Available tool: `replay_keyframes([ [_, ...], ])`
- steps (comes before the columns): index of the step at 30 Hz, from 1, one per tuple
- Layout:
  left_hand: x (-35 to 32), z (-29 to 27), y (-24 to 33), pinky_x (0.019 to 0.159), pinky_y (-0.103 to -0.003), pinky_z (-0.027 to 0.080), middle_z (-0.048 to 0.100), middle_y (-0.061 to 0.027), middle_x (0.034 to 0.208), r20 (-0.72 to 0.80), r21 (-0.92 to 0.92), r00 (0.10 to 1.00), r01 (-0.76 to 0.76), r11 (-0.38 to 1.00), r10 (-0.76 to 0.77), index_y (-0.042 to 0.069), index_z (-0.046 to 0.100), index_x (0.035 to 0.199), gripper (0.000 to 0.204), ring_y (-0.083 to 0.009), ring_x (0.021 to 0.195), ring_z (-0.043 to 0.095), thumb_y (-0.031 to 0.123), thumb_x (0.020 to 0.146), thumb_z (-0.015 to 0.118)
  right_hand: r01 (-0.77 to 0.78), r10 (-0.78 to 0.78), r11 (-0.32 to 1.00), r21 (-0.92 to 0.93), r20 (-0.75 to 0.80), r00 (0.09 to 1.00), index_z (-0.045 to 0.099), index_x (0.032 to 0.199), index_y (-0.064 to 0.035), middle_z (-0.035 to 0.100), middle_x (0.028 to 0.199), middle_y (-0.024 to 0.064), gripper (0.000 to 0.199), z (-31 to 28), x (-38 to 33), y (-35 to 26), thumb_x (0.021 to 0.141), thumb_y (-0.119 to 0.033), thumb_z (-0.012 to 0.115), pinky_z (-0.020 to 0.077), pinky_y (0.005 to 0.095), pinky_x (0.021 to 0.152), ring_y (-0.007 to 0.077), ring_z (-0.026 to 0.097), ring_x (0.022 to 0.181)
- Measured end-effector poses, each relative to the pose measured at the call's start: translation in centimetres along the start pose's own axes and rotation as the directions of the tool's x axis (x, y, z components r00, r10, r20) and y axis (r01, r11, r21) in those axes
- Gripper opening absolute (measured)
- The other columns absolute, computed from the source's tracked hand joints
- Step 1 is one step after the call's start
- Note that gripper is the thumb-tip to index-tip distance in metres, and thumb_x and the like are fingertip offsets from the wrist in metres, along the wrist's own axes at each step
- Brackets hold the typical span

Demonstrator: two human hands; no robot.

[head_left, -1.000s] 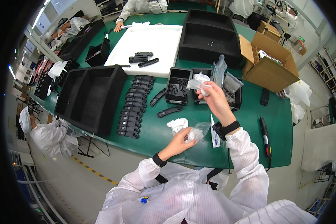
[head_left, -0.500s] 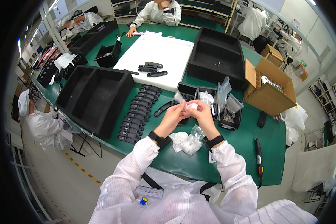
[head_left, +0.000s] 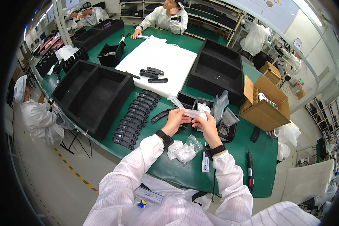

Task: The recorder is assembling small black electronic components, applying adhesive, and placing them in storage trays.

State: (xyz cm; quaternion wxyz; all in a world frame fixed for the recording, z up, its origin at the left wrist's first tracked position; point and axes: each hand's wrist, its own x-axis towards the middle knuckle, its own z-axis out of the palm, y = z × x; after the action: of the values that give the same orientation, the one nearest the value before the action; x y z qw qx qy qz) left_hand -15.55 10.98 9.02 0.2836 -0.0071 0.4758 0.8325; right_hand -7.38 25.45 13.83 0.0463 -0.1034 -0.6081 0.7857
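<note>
Between both hands stretches a strip of thin, translucent white sheet; whether it is plastic or cloth I cannot tell. My left hand pinches it on the left, its loose end sticking up past the fingers. On the right, the thumb and fingers of my right hand grip the other end. Both hands hover over small black bins, one holding a white bundle. A curved black part lies left of my left hand. Nearer me rest a clear plastic bag with white crumpled material and a small white-and-blue tube.
A row of curved black parts runs beside a divided black tray. More parts sit on a white foam board. Rightward are another black tray, an open carton and an electric screwdriver. A person sits across the table.
The white sheet, crumpled between my fingers before, is now drawn out into a strip. My hands have moved slightly apart and lower. The view has shifted a little.
</note>
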Motion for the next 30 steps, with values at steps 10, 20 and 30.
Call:
replay_keyframes([
  [10,-0.9,0.5,5.4,0.06,-0.03,0.059,0.066,-0.0165,0.083,-0.054,0.188,0.937,-0.33,0.925,0.345,-0.006,0.056,0.098,0.029,-0.0217,0.067,0.07,0.022,0.104,0.048,-0.167,0.117,0.889,0.426,0.142,0.983,0.058,0.112,-0.0036,0.067,0.101,0.0108,0.021,-0.6,3.0,2.9,0.092,-0.008,0.064,0.0543,0.0289,0.077,0.0184,0.067,0.088],
  [20,2.2,-0.8,10.3,0.056,-0.031,0.059,0.067,-0.0168,0.08,-0.064,0.341,0.919,-0.346,0.874,0.389,-0.007,0.057,0.095,0.029,-0.0222,0.064,0.07,0.018,0.103,0.046,-0.109,0.064,0.87,0.481,0.109,0.992,0.054,0.117,-0.0113,0.064,0.107,0.0074,0.03,-0.8,5.7,5.4,0.09,-0.008,0.067,0.0525,0.0326,0.081,0.0209,0.064,0.098],
  [30,1.9,2.3,14.2,0.051,-0.025,0.054,0.066,-0.0095,0.075,0.079,0.669,0.866,-0.414,0.617,0.495,-0.006,0.064,0.097,0.029,-0.0141,0.059,0.067,0.02,0.102,0.052,0.216,-0.207,0.97,-0.115,0.084,0.975,0.065,0.103,-0.0053,0.066,0.095,0.0019,0.016,0.6,6.4,5.1,0.088,-0.01,0.07,0.0453,0.0248,0.083,0.0117,0.06,0.094],
])
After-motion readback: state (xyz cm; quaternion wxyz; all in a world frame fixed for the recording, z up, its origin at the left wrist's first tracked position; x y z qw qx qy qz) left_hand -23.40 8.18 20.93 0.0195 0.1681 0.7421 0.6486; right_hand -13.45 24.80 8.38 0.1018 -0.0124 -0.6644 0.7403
